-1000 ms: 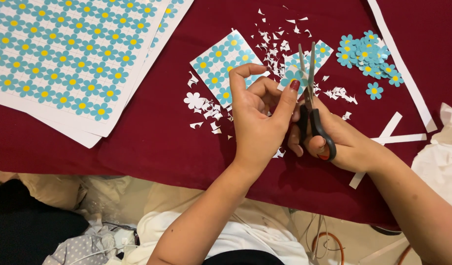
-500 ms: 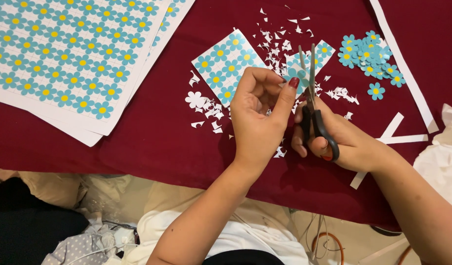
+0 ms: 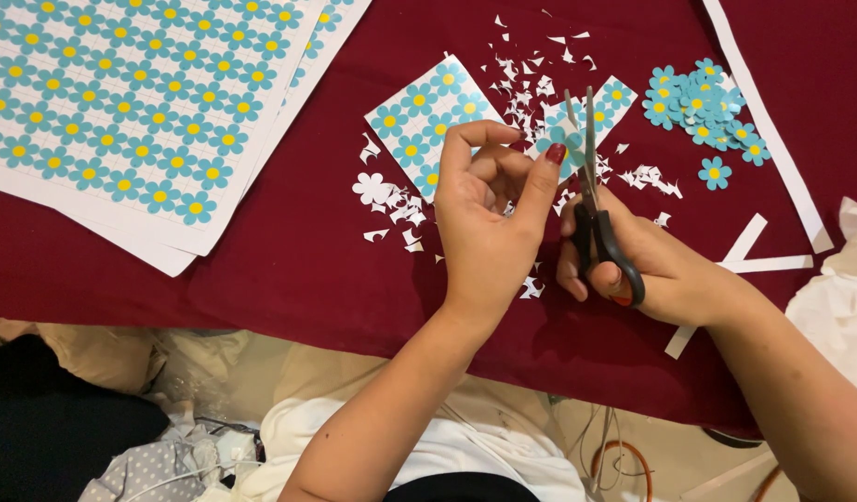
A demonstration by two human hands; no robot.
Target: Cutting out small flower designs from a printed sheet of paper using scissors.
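Note:
My left hand (image 3: 489, 209) pinches a small blue paper flower (image 3: 563, 141) between thumb and fingers above the dark red cloth. My right hand (image 3: 647, 265) grips black-handled scissors (image 3: 596, 218), blades pointing away from me and slightly parted at the flower's edge. Just behind my left hand lies a small sheet of printed blue flowers with yellow centres (image 3: 426, 121). A second small printed piece (image 3: 614, 98) lies beyond the scissor tips.
Large sheets of printed flowers (image 3: 131, 102) are stacked at the left. A pile of cut-out flowers (image 3: 698, 107) sits far right. White scraps (image 3: 531, 84) and paper strips (image 3: 768, 139) litter the red cloth (image 3: 298, 270). Crumpled white paper (image 3: 842, 297) is at the right edge.
The hands and scissors have shifted slightly; the flower has turned a little between my left fingers while the blades work at its edge.

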